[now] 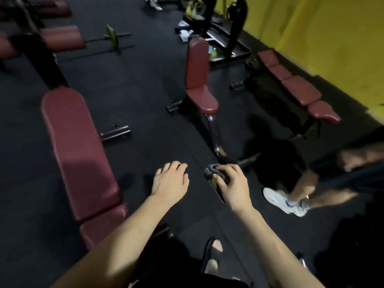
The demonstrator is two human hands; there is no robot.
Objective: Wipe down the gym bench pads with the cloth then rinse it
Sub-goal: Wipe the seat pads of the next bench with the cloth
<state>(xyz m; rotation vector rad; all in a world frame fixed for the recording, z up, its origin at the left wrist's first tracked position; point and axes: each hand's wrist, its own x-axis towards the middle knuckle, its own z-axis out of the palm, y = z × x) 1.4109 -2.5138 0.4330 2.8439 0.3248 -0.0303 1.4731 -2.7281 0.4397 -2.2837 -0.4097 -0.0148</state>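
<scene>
While your right hand (232, 183) pinched the bunched cloth (216, 173) mid-frame, left hand (171, 179) hung slack; wiping not begun. Next: reach bench pad (76, 146), lower left.

No text, label, brand or number can be read; the dim, blurred view may hide small markings.

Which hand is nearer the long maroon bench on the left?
Left. The left hand hangs open just right of the long maroon bench; the right hand, gripping the grey cloth, is farther right.
</scene>
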